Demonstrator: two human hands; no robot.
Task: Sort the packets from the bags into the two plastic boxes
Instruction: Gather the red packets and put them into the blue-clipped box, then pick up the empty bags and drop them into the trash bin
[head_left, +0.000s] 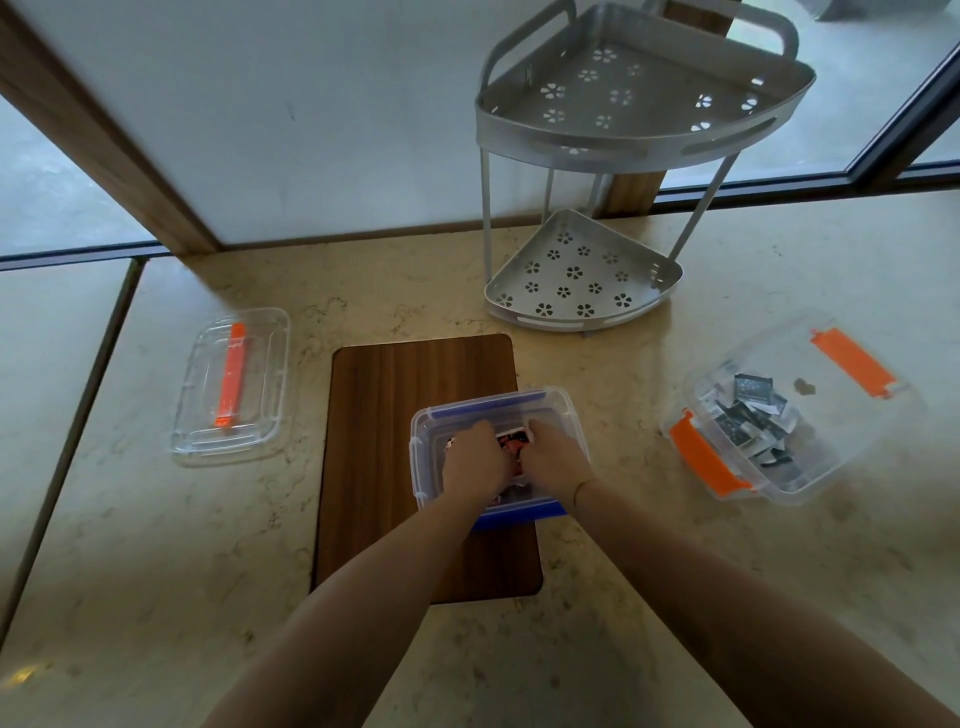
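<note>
A clear box with blue clips (431, 415) rests on the wooden board. Both my hands are inside it. My left hand (475, 460) and my right hand (556, 457) press down on red and white packets (511, 441), fingers curled over them. My hands hide most of the packets. At the right stands a second clear box with orange clips (701, 457), open, holding several grey and black packets (753, 410). No bags are in view.
A clear lid with an orange handle (231, 384) lies at the left on the marble counter (156, 545). The wooden board (405, 374) sits in the middle. A grey two-tier corner rack (582, 275) stands behind, against the window.
</note>
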